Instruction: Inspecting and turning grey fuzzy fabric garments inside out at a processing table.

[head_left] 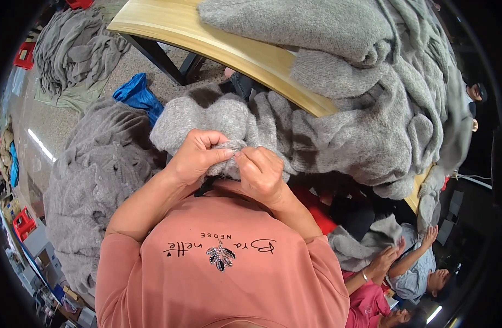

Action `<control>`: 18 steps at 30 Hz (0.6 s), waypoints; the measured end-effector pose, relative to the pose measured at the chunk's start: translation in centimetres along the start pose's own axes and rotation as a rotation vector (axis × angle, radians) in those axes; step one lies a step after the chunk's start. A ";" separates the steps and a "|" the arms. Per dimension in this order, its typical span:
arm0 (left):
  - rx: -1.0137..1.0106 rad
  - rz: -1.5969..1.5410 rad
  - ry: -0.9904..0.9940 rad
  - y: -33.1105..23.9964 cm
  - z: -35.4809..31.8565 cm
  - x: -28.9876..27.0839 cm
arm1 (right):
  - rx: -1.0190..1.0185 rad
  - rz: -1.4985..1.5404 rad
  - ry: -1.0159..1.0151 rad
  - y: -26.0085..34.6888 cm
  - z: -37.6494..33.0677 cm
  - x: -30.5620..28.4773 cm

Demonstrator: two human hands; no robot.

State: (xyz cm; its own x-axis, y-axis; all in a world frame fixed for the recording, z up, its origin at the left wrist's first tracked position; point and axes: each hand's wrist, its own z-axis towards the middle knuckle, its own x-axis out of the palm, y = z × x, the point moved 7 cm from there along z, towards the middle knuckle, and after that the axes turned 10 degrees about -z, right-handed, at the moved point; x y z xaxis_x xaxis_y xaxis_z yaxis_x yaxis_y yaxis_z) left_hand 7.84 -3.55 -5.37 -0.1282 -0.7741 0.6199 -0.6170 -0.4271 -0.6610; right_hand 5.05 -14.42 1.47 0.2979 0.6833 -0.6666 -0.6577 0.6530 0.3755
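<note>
Left hand and right hand pinch grey knit just beyond the pink shirt, fingertips hiding the exact spot, while boxes at far left show too small to reveal contents.

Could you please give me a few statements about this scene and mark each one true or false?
1. The left hand and right hand both pinch a grey knit garment. True.
2. The wooden table is bare. False: grey knitwear is heaped on it.
3. The blue cloth lies to the right of both hands. False: it lies to their left, by the far edge of a large grey pile.
4. Other people's hands show at the lower right. True.
5. The right hand's fingers hold scissors. False: they grip the knit, close to the left hand.
</note>
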 end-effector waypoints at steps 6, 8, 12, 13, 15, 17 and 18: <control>0.082 0.156 -0.048 -0.2 0.1 -1.0 | 0.083 0.080 0.055 -1.0 0.1 0.8; 0.158 0.218 -0.056 -0.8 0.1 -0.8 | 0.128 0.119 0.059 -1.4 0.3 0.9; 0.177 0.282 -0.045 -0.8 0.2 -1.4 | 0.220 0.318 0.098 -2.5 0.4 1.9; 0.185 0.305 -0.053 -0.9 0.2 -1.4 | 0.253 0.408 0.138 -2.7 0.0 2.5; 0.193 0.328 -0.063 -0.9 0.1 -1.4 | 0.202 0.330 0.110 -2.3 -0.2 2.4; 0.189 0.250 -0.082 -0.8 0.2 -1.5 | 0.150 0.253 0.084 -2.0 -0.3 2.4; 0.188 0.248 -0.084 -0.8 0.2 -1.4 | 0.108 0.185 0.057 -1.7 -0.3 2.2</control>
State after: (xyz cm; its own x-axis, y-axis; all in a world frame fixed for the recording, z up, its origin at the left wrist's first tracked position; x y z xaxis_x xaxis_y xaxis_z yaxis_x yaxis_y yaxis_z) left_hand 8.69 -2.22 -5.86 -0.1872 -0.8982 0.3977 -0.4199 -0.2928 -0.8590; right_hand 6.61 -14.09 -0.78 0.1374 0.7775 -0.6136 -0.6189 0.5511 0.5597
